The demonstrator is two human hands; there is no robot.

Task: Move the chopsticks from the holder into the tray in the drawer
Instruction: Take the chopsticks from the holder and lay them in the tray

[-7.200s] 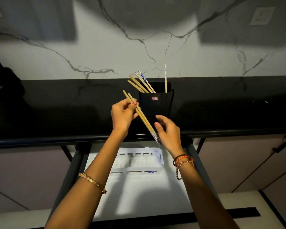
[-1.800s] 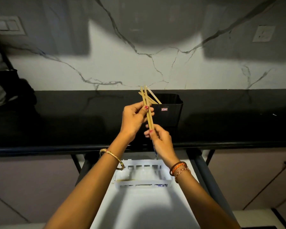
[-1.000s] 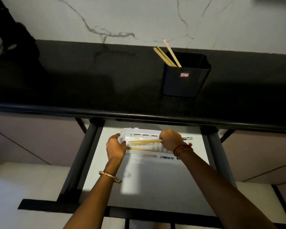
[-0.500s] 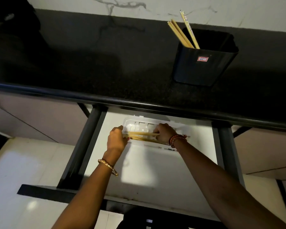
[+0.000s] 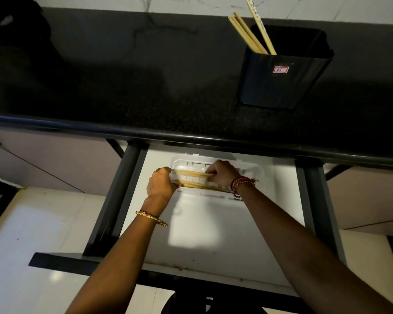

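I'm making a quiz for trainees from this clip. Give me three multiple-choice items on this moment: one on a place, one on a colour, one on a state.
1. Where is the white tray?
A. On the counter
B. In the open drawer
C. On the floor

2. What colour is the chopstick holder?
A. Black
B. White
C. Red

3. What is the holder's state?
A. Tipped over
B. Empty
C. Upright, chopsticks left inside

Key: 1 B, the tray sits at the back of the drawer, under the counter edge. 2 A, its walls are black with a small label. 3 C, it stands on the counter with the remaining chopsticks leaning out, while both hands, left hand and right hand, lower a bundle into the tray.
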